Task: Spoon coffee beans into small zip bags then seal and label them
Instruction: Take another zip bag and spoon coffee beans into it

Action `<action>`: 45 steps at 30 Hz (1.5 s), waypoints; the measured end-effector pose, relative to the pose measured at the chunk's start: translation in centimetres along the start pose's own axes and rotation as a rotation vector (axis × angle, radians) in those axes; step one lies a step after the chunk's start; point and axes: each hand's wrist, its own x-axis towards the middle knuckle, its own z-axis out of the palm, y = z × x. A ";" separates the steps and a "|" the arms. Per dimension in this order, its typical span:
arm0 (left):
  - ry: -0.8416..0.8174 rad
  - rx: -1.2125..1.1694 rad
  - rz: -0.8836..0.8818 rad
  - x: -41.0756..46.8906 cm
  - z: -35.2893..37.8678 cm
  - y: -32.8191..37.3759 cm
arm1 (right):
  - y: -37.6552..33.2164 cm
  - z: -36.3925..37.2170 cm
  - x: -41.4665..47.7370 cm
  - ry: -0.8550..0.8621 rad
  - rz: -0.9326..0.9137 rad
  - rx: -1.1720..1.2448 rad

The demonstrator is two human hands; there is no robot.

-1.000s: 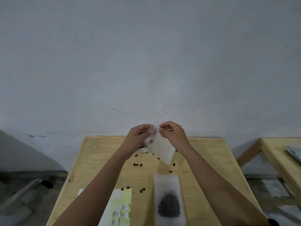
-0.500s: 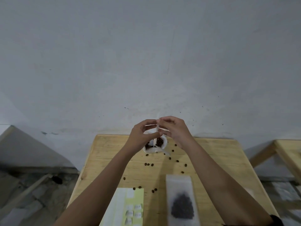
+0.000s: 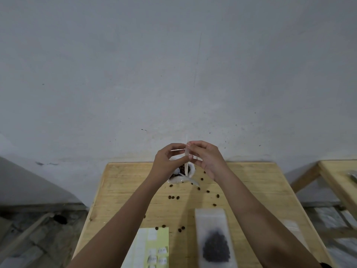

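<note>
A small clear zip bag [image 3: 186,161] hangs edge-on between both hands, raised above the far part of the wooden table [image 3: 119,190]. My left hand [image 3: 167,161] pinches its top from the left, my right hand [image 3: 207,158] from the right. Below the hands stands a white bowl of coffee beans [image 3: 190,171] with a white spoon [image 3: 178,172] in it. A filled zip bag [image 3: 215,242] with dark beans lies flat near the front. A yellow-green label sheet [image 3: 154,246] with white stickers lies to its left.
Loose coffee beans [image 3: 173,197] are scattered over the middle of the table. An empty clear bag [image 3: 292,227] lies at the right edge. A grey wall rises behind the table. A second wooden table [image 3: 340,180] stands to the right.
The small bag has turned from face-on to edge-on between my hands, which have drawn closer together. The view has shifted left and the bowl of beans has come into sight below them.
</note>
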 end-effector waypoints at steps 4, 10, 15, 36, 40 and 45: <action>0.007 -0.019 -0.028 0.4 0.1 -0.6 | 0.4 0.1 0.3 0.045 0.005 -0.026; 0.074 -0.069 -0.054 0.6 0.3 -1.8 | 1.4 0.7 0.8 0.132 -0.024 -0.112; 0.133 0.093 0.030 0.3 0.9 -2.9 | 2.8 1.6 1.8 0.253 -0.092 -0.369; -0.102 0.324 0.048 2.0 -2.6 -4.4 | 3.8 0.9 3.1 0.084 0.021 -0.473; -0.177 0.417 0.105 2.1 -3.3 -4.5 | 4.4 1.2 3.7 0.076 -0.010 -0.654; -0.203 0.529 0.166 2.4 -4.6 -5.0 | 4.5 1.2 3.4 0.030 -0.107 -0.860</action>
